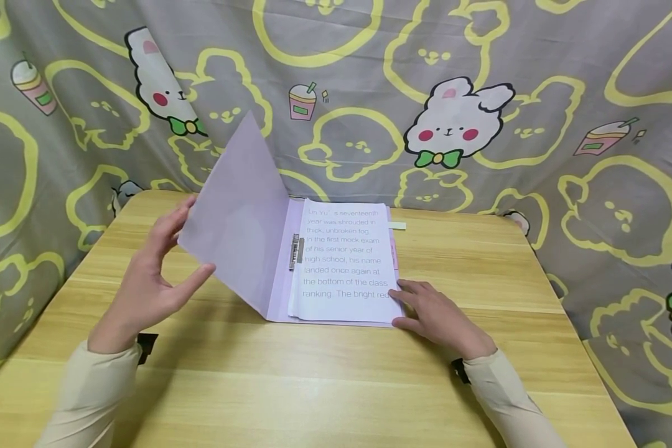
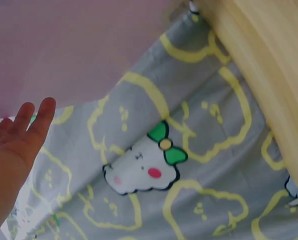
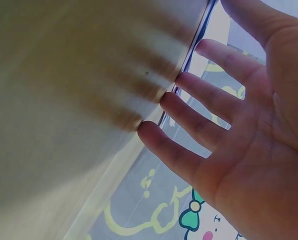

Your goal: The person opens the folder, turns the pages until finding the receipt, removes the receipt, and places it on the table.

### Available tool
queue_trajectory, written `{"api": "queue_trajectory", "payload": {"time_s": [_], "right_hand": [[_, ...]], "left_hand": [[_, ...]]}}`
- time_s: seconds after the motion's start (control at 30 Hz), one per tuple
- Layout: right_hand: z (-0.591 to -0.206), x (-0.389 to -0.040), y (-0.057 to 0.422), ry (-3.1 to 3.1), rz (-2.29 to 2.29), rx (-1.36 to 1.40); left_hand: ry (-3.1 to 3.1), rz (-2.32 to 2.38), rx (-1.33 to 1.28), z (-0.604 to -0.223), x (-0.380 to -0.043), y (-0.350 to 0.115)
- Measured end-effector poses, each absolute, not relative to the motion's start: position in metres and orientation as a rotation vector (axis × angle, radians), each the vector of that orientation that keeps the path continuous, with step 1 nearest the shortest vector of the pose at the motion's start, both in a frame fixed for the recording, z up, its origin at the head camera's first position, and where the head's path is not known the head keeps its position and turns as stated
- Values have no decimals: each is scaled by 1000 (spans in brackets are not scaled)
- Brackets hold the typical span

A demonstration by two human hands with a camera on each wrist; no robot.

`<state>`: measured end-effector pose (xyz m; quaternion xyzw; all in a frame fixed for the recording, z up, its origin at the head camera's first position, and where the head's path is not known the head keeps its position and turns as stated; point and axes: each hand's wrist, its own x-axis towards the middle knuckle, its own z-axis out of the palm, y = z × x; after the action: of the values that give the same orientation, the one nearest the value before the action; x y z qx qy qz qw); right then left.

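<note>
A pale purple folder (image 1: 280,314) lies on the table with its left cover (image 1: 241,218) tilted up. Printed sheets (image 1: 344,308) sit inside, beside a metal clip (image 1: 296,252) near the spine. My left hand (image 1: 148,274) is at the raised cover's outer edge, thumb spread wide from the fingers. In the left wrist view, its straight fingers (image 2: 46,112) reach the edge of the cover (image 2: 79,55). My right hand (image 1: 439,314) rests at the folder's lower right edge. Seen from the right wrist, its extended fingers (image 3: 174,150) touch along that edge, apart from one another.
A light wooden table (image 1: 336,386) carries the folder. Behind and on both sides hangs a grey curtain (image 1: 364,74) with yellow outlines and white rabbits. A pale tab (image 1: 397,226) sticks out from the folder's right side.
</note>
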<state>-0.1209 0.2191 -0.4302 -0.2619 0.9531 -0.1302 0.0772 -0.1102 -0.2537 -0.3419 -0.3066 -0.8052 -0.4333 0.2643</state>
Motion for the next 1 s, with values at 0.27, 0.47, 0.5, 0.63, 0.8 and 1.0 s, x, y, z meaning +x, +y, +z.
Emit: {"api": "queue_trajectory", "payload": {"time_s": [0.27, 0.47, 0.5, 0.63, 0.8, 1.0], "right_hand": [[-429, -121, 218, 2869, -368, -808], [-427, -120, 218, 2867, -363, -810], [-427, -121, 218, 2865, -364, -809], [-427, -121, 219, 2862, -361, -807], [-426, -121, 222, 2855, -365, -785], [-426, -123, 223, 2851, -357, -776]], "left_hand": [[-2172, -1054, -800, -328, -106, -268], [-2230, -939, -809, -324, -104, -281], [-2244, -918, -806, -324, -103, -284], [-2298, -838, -808, -324, -102, -292], [-2455, -674, -774, -322, -100, -299], [-2665, -494, -659, -328, -98, -307]]}}
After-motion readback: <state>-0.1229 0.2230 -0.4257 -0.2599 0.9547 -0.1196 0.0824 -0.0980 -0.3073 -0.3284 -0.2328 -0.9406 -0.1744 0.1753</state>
